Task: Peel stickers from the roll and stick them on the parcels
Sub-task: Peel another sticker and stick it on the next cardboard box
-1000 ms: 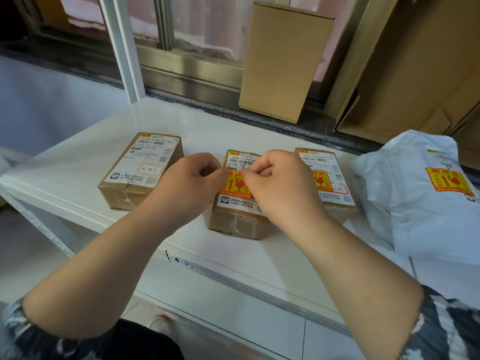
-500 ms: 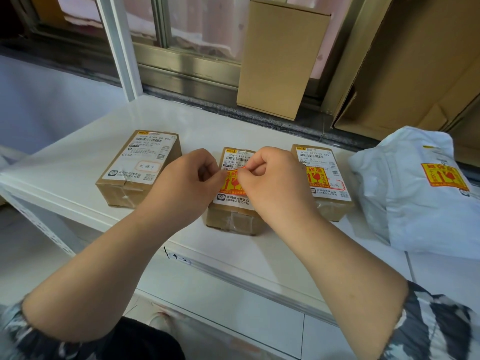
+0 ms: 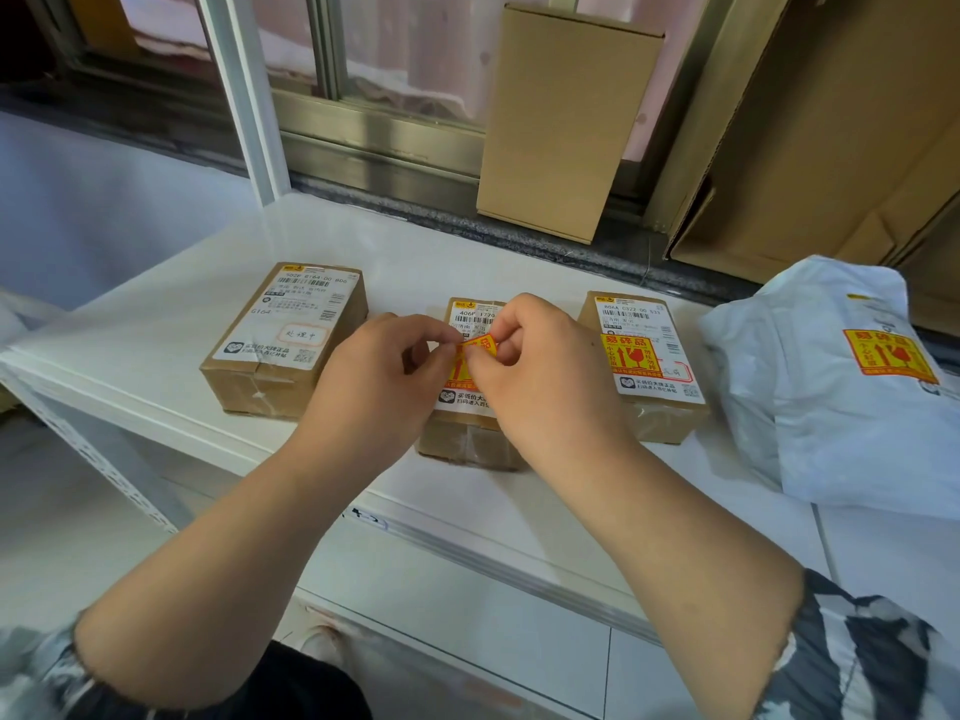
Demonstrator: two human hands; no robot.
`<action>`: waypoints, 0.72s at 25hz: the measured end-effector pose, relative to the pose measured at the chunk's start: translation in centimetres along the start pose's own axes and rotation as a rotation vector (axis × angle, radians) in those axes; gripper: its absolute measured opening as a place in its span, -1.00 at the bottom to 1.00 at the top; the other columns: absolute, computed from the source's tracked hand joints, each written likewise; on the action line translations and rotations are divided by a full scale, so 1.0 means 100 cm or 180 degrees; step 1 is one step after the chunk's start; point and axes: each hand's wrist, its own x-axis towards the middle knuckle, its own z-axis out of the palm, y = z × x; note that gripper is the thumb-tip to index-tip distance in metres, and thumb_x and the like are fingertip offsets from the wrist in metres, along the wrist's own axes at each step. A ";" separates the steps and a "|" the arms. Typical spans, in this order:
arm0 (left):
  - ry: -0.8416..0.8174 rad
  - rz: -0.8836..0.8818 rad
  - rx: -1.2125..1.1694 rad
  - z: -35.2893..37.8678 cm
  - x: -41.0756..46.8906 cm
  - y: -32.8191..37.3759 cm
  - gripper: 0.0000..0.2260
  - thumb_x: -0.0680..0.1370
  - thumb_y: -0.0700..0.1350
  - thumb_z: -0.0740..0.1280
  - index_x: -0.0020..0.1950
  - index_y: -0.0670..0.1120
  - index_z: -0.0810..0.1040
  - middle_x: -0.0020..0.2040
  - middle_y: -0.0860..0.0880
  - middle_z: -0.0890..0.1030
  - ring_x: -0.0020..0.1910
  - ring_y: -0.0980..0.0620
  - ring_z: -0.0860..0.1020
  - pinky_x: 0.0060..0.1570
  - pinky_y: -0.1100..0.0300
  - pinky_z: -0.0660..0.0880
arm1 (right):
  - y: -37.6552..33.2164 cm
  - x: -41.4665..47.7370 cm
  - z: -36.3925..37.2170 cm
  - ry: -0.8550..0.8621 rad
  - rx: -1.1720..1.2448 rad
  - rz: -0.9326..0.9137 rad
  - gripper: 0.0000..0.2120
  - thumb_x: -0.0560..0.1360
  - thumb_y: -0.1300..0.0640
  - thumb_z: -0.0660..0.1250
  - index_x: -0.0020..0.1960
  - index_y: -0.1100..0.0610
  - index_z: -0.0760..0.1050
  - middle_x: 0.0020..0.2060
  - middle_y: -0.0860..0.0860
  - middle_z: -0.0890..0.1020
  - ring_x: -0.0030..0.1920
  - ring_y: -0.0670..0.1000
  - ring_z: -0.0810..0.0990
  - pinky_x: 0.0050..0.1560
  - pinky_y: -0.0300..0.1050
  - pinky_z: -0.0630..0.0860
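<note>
Progress: right box (image 3: 644, 356) and white bag (image 3: 852, 387) already carry yellow stickers; left box (image 3: 283, 330) has none, so that one is left; roll not in view. Middle box (image 3: 470, 392): sticker (image 3: 475, 353) over its label, top edge curled up, pinched between left hand (image 3: 384, 379) and right hand (image 3: 545, 376), fingers narrow on it; can't tell whether the lower part is stuck down. Versus 0.5 s ago: top edge is lifted more; boxes unmoved.
</note>
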 end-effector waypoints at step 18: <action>0.0531 0.0389 0.0551 0.002 -0.018 0.028 -0.74 0.57 -0.19 0.38 0.20 0.04 0.70 -0.19 0.11 0.42 -0.21 -0.02 0.50 -0.17 0.17 0.35 | 0.024 -0.019 -0.012 0.0212 0.0499 0.0026 -0.81 0.60 0.20 0.31 0.13 0.07 0.67 0.07 0.01 0.55 0.07 0.02 0.58 0.21 -0.14 0.47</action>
